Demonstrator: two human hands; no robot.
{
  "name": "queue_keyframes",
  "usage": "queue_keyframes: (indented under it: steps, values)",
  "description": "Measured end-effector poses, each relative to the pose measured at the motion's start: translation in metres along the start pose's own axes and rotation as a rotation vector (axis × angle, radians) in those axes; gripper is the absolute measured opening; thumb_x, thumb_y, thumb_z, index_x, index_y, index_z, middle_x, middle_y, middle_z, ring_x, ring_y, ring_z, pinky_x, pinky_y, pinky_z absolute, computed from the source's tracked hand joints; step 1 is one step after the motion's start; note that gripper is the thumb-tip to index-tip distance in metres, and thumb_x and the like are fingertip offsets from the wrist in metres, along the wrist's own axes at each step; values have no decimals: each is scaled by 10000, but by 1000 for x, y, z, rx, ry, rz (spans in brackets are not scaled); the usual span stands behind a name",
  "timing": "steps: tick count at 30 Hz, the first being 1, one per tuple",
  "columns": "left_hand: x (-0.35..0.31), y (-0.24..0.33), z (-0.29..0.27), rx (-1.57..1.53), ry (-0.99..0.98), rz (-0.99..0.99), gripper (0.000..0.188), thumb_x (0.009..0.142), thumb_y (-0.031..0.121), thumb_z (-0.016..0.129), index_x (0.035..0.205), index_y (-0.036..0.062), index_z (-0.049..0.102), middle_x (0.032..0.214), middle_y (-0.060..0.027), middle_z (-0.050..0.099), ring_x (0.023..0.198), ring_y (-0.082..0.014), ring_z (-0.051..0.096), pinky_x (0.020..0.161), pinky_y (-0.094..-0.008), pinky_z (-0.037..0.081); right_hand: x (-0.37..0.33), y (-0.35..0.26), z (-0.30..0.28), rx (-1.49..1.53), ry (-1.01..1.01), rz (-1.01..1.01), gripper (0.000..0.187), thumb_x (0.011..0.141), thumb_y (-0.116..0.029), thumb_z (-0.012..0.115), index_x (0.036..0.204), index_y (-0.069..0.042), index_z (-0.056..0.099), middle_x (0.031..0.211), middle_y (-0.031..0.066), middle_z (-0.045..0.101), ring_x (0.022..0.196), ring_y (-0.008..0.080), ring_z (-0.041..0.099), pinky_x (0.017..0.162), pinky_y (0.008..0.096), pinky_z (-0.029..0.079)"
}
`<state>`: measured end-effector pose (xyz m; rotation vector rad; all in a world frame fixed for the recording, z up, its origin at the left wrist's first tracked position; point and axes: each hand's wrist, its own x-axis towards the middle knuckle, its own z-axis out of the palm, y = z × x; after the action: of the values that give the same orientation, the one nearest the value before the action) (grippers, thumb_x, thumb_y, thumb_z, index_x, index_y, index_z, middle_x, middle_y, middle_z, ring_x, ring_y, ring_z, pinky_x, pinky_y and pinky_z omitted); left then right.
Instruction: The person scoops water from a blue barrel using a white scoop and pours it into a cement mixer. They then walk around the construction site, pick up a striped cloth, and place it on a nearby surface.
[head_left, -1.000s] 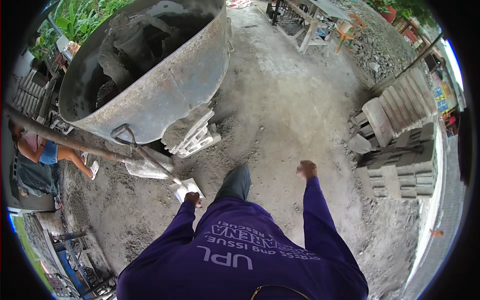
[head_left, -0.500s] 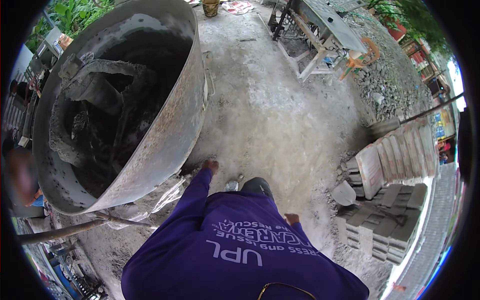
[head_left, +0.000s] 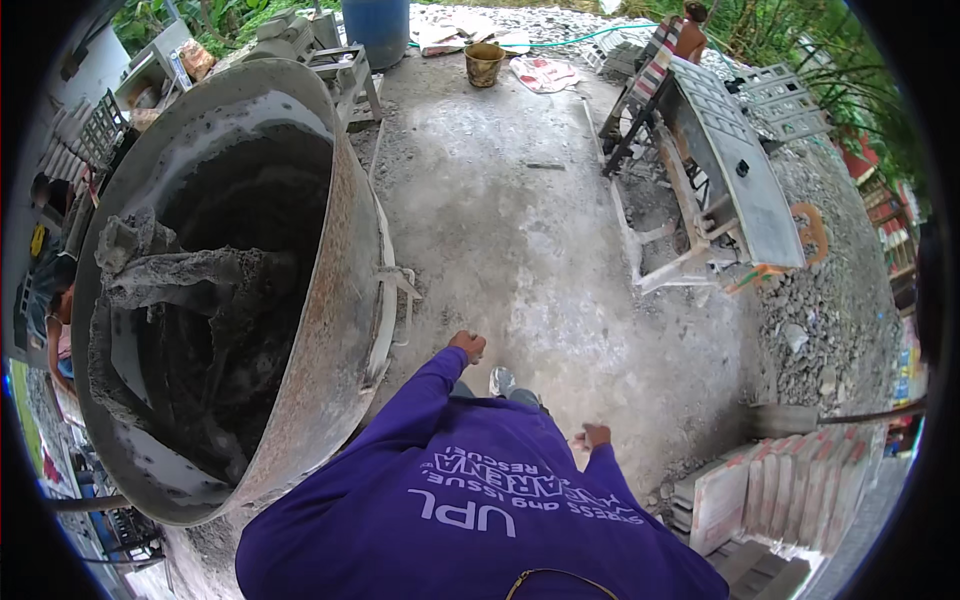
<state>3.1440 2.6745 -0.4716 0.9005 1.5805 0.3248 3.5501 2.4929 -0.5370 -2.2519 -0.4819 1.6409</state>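
Mixer drum (head_left: 340, 330): a big open steel pan on the person's left, the thing nearest the hands; its rim shows as an oval, long way running from near end to far end.
Left hand (head_left: 467, 346): the nearer one, just right of the mixer drum and apart from its wall; fingers curled, nothing visible in them, how tightly I cannot tell.
Right hand (head_left: 594, 437): farther right of the mixer drum, fingers partly bent, no object seen; whether they meet the palm I cannot tell.
Shoe (head_left: 502, 380): on the ground between the hands, right of the mixer drum.
Wall bracket (head_left: 400, 280): juts from the mixer drum's right side, ahead of the left hand, the nearest obstacle along that wall.
Mixing arm (head_left: 190, 275): inside the mixer drum, crusted with grey cement.
Metal-topped bench (head_left: 740, 190): well right of the mixer drum, bounding the walkway.
Gravel heap (head_left: 835, 330): right of the mixer drum, past the bench.
Bucket (head_left: 485, 65): beyond the mixer drum's far end, to its right.
Blue barrel (head_left: 376, 30): beyond that far end, left of the bucket.
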Motion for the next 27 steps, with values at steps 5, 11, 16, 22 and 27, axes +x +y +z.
queue_keyframes:
  steps: [5, 11, 16, 22, 27]
  values:
    - [89, 52, -61, -231, 234, 20, 319, 769, 304, 521, 800, 23, 667, 704, -101, 677, 573, -193, 633, 571, -328, 502, 102, -338, -41, -112, 86, -450, 294, 812, -252, 568, 928, 15, 609, 713, 153, 665, 492, 245, 639, 380, 344, 447]
    - [236, 21, -130, -213, 437, -242, 396, 727, 332, 560, 902, 0, 688, 909, -199, 684, 877, -316, 662, 800, -379, 509, 191, -621, 16, -151, -37, -716, 321, 839, -265, 558, 900, 46, 614, 716, 163, 651, 470, 222, 607, 435, 341, 495]
    - [326, 71, -177, -45, 288, -550, 456, 672, 354, 630, 962, 8, 686, 1061, -220, 643, 991, -343, 625, 870, -381, 489, 243, -683, 40, -303, -126, -509, 292, 831, -243, 577, 915, 35, 606, 726, 162, 658, 518, 232, 629, 420, 318, 486]
    - [440, 245, -276, -101, 362, -457, 411, 703, 354, 584, 967, 57, 692, 1053, -197, 644, 996, -350, 617, 874, -384, 485, 322, -706, 68, -610, -211, -222, 302, 844, -227, 546, 1002, 21, 618, 775, 174, 668, 556, 274, 645, 440, 375, 503]
    - [577, 367, -363, -340, 504, -138, 354, 844, 360, 536, 887, 31, 661, 699, -82, 669, 567, -183, 631, 598, -322, 507, 410, -849, 131, -1074, -381, -358, 308, 842, -219, 534, 1024, 19, 608, 789, 172, 671, 568, 286, 651, 446, 397, 500]
